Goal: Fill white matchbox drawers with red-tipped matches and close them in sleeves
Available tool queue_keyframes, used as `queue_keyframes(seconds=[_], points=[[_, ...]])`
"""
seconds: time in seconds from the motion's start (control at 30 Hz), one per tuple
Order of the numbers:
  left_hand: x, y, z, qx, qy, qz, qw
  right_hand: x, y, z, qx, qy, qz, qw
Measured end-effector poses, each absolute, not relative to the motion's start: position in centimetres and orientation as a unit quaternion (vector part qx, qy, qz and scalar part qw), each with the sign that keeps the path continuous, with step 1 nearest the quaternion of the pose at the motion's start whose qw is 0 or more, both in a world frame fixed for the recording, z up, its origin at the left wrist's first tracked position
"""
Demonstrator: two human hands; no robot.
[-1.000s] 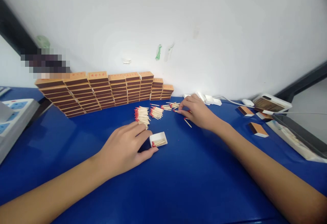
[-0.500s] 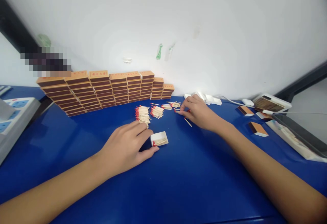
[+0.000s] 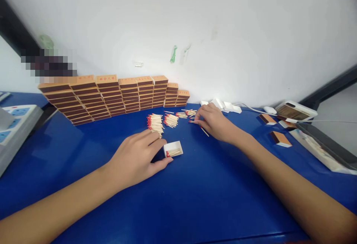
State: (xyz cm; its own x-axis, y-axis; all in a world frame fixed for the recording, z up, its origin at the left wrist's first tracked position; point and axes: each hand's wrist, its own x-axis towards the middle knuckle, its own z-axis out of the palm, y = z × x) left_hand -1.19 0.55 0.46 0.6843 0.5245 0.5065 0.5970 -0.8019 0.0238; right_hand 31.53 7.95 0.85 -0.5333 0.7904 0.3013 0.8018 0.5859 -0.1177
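My left hand (image 3: 138, 158) rests on the blue table (image 3: 195, 192), its thumb and fingers closed around the left end of a small white matchbox tray (image 3: 173, 149) that has a few red-tipped matches in it. My right hand (image 3: 214, 122) reaches further back, fingers curled and pinching at loose matches (image 3: 189, 114) scattered on the table. Bundles of matches (image 3: 155, 123) lie between the two hands, with another bundle of matches (image 3: 170, 120) beside them. One single match (image 3: 205, 132) lies under the right hand.
Rows of stacked brown matchboxes (image 3: 111, 96) line the white wall. Empty white trays (image 3: 223, 106) lie behind the right hand. Brown matchbox sleeves (image 3: 280, 139) sit at the right, near a phone (image 3: 295, 111) and cable. A power strip (image 3: 13, 125) is at the left edge.
Both hands stay almost where they were. The right hand's fingers shift slightly among the loose matches; the view has tilted a little.
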Motion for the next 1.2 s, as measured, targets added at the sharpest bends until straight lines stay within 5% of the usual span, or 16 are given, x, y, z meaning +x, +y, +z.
queue_keyframes(seconds=[1.2], points=[[-1.1, 0.6, 0.5, -0.914, -0.302, -0.259, 0.075, 30.6, 7.0, 1.3, -0.472, -0.871, -0.023, 0.135]])
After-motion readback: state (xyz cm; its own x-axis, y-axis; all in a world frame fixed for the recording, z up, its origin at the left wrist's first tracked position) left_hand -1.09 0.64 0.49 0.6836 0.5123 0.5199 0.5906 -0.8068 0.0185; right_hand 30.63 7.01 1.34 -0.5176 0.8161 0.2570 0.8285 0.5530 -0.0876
